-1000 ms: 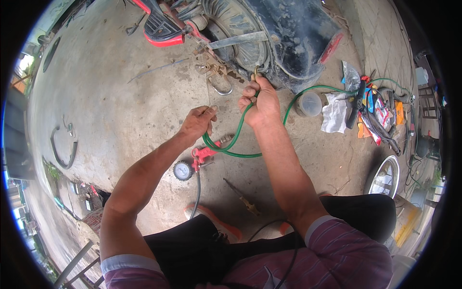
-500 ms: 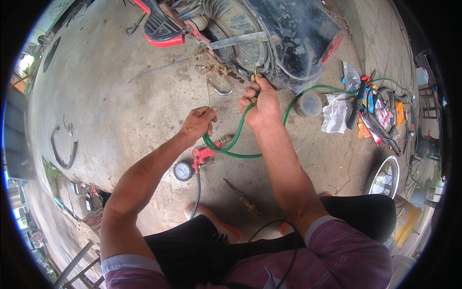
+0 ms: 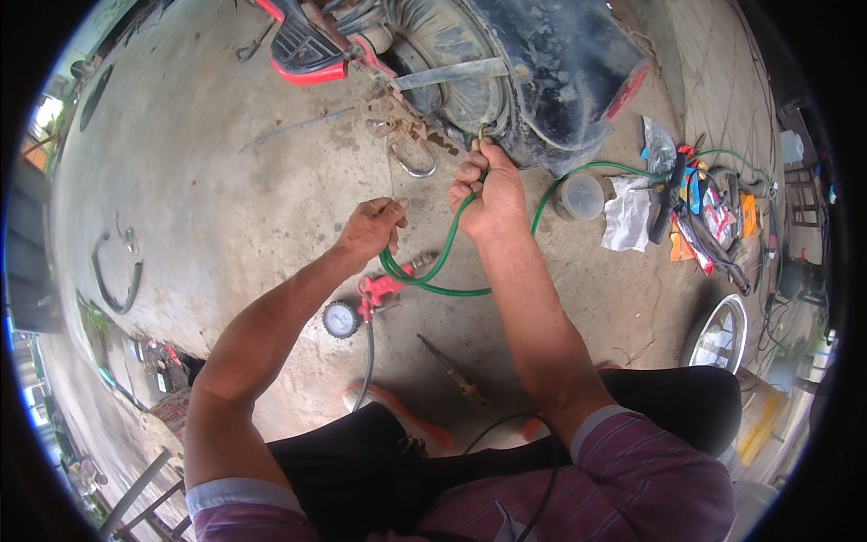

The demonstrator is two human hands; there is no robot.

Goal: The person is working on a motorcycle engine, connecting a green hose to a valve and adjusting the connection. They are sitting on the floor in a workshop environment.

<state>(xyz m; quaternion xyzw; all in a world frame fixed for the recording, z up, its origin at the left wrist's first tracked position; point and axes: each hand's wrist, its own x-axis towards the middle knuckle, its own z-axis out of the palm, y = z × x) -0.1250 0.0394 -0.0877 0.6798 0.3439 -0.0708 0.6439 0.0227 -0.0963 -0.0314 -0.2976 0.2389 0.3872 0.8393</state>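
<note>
I see the right hand (image 3: 497,190) closed round the green hose (image 3: 456,230), its brass end (image 3: 481,134) at the wheel (image 3: 440,38); the left hand (image 3: 367,228) curls by the hose's loop, its grip I cannot tell; if the loop snags on the red air gun (image 3: 381,287), the end could be tugged askew.

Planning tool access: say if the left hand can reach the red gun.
Likely yes: the red gun lies nearby, mostly uncovered, though the left hand seems occupied by the green hose.
</note>
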